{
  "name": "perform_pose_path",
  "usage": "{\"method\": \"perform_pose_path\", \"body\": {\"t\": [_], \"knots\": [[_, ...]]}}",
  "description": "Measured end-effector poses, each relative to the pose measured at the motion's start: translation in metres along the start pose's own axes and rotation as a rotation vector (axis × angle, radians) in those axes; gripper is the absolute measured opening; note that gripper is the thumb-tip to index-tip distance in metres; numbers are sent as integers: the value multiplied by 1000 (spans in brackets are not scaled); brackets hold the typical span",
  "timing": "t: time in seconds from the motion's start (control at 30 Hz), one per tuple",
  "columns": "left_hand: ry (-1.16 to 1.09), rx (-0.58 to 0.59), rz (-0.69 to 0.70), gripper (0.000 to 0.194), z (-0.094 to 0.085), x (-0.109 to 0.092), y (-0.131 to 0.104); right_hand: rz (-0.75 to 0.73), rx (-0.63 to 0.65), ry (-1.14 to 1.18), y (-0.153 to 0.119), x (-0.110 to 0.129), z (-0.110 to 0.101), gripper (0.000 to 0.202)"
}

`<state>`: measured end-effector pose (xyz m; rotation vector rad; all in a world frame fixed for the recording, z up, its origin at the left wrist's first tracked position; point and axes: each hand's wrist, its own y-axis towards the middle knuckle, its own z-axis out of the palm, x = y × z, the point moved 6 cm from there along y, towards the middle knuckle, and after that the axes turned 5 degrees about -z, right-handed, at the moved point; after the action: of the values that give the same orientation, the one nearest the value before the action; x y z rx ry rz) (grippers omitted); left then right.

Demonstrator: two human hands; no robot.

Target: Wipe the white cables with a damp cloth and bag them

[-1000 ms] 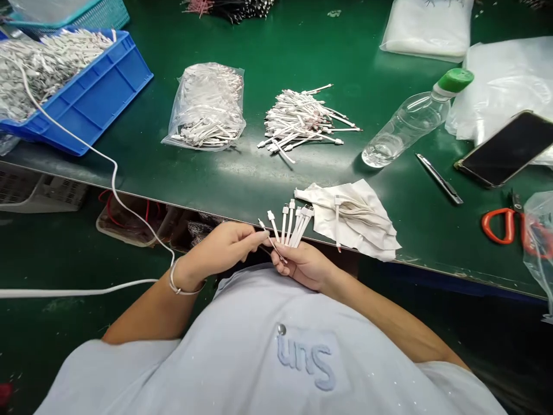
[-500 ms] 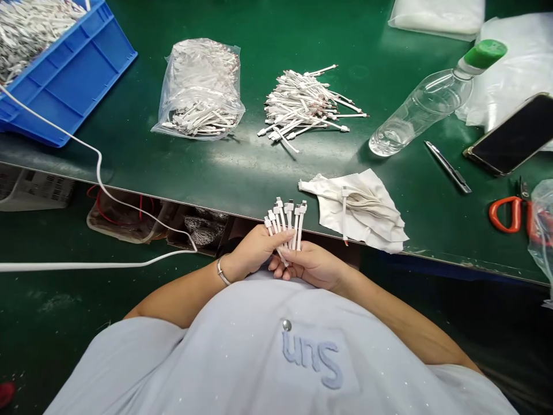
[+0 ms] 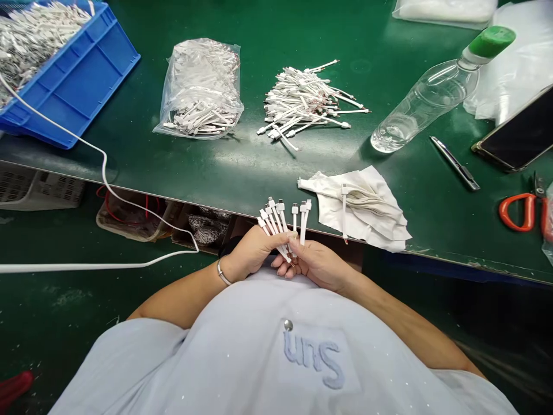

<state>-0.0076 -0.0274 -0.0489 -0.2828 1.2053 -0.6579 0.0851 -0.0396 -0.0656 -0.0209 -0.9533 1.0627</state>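
Observation:
My left hand (image 3: 258, 249) is closed on a fan of several short white cables (image 3: 273, 222), their plugs pointing up and away from me. My right hand (image 3: 318, 262) touches it and pinches a few more of the cables (image 3: 304, 221) between thumb and fingers. Both hands are just in front of my body, at the table's near edge. Beyond them a loose pile of similar cables (image 3: 302, 104) lies on the green table (image 3: 250, 178). Close by on the right, a single white cable (image 3: 344, 213) rests on a crumpled white cloth (image 3: 380, 216).
A clear bag of cables (image 3: 201, 89) and a blue crate (image 3: 86, 80) stand left. On the right are a plastic bottle (image 3: 427, 95), a cutter knife (image 3: 454, 163), a phone (image 3: 518, 129) and orange-handled scissors (image 3: 518, 212). A white cord (image 3: 104, 167) crosses the left side.
The held cables have fanned out wider, with a gap between the left group and those at my right hand. The view has shifted slightly.

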Motion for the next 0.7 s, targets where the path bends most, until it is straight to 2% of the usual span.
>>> {"method": "perform_pose_path", "body": {"t": [0.23, 0.37, 0.5, 0.7], "knots": [[33, -98, 81, 28, -5, -5, -6, -3, -16, 4, 0, 0, 2, 49], [97, -70, 77, 31, -5, -5, -10, 0, -19, 18, 0, 0, 3, 50], [41, -33, 38, 33, -5, -1, -9, 9, -9, 18, 2, -1, 3, 52], [-17, -71, 10, 29, -8, 2, -5, 8, 44, 39, 5, -3, 0, 60]]}}
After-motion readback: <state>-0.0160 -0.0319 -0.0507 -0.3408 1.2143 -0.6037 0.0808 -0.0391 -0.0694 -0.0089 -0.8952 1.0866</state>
